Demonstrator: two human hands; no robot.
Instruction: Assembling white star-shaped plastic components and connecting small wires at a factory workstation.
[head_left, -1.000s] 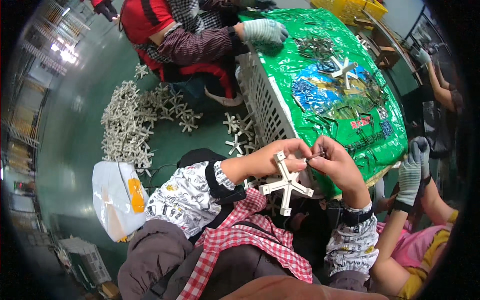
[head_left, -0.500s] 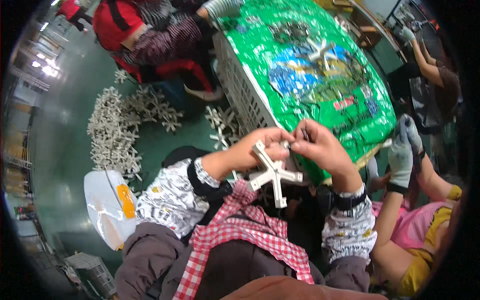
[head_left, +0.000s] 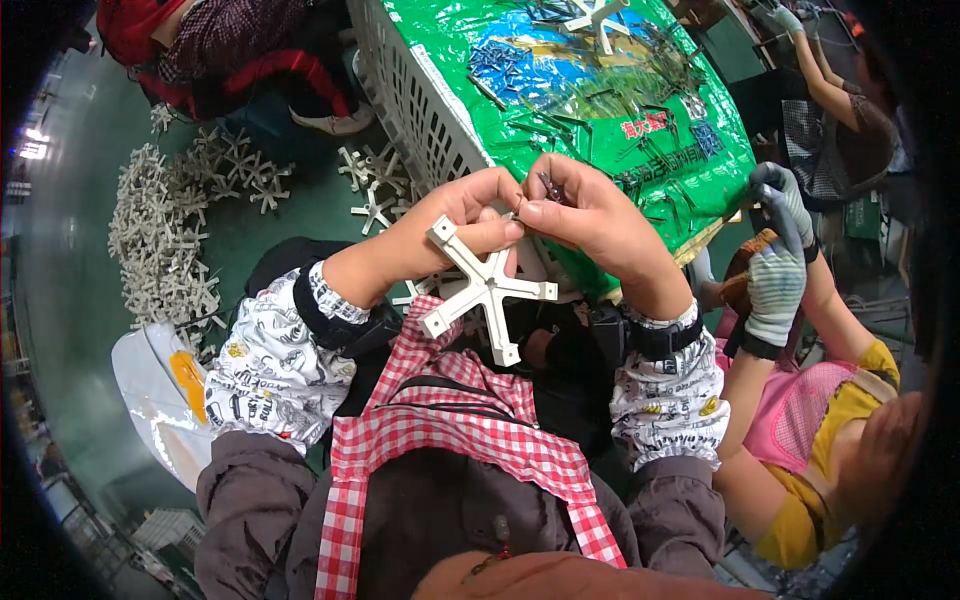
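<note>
My left hand (head_left: pixel 440 225) is closed around one arm of a white star-shaped plastic base (head_left: pixel 490 290), whose other arms hang out below my fingers. My right hand (head_left: pixel 600 215) meets it fingertip to fingertip at the end of the gripped arm. Small dark metal pieces (head_left: pixel 552 188), slim like pins or screws, poke out between my right thumb and fingers. What lies right where the two hands touch is mostly hidden. Just beyond is a shiny green sheet (head_left: pixel 560 150) over a white slotted crate (head_left: pixel 425 95), strewn with similar thin dark pieces (head_left: pixel 520 75).
Another white star-shaped base (head_left: pixel 598 18) sits on the sheet. Many more lie heaped (head_left: pixel 165 230) on the green floor at left, near a white and orange sack (head_left: pixel 160 390). A co-worker with striped gloves (head_left: pixel 775 290) is close at right; another person (head_left: pixel 240 50) sits at far left.
The view has shifted, so the scene sits higher and further left. Both hands keep their hold, fingertips still together at the base's arm; the base has turned slightly.
</note>
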